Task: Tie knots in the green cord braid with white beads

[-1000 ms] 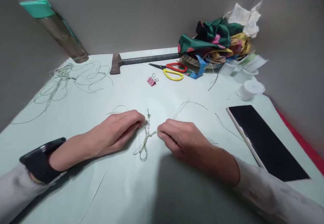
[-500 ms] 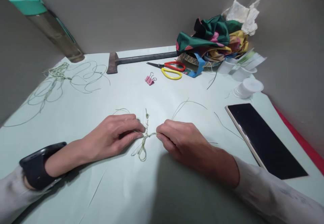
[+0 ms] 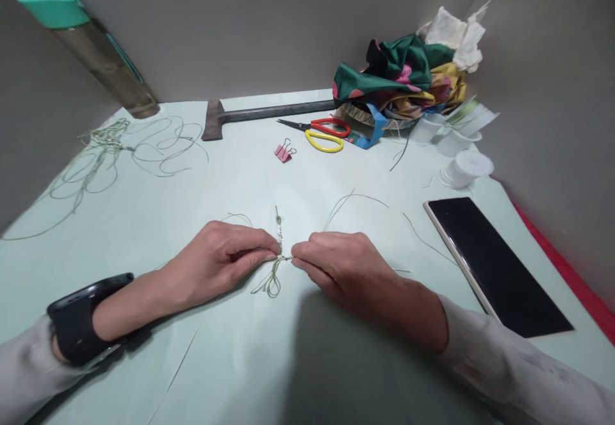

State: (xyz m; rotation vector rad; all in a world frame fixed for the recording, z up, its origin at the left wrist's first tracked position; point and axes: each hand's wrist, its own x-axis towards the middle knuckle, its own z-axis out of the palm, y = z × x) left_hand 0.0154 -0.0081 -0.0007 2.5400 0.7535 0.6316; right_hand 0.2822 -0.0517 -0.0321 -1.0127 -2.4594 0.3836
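Pale mint tabletop (image 3: pixel 230 361): thin, looped green cord (image 3: pixel 275 271) on wearer's side of pink metal-handled binder clip (image 3: pixel 282 154). Left hand (image 3: pixel 225 255) front-left of clip, right hand (image 3: pixel 342 261) front-right, fingertips pinched on cord. Gentle, even tension probably keeps loops neat.

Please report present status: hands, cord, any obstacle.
Left hand, right hand: both pinching green cord. Cord looped on near side. Scissors, pink clip farther back, out of the way.

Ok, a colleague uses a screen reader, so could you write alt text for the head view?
A left hand and right hand pinch a knotted green cord between them on a pale table. Beyond lie a pink clip, scissors and a hammer-like tool; tangled cord lies at far left, a phone at right.
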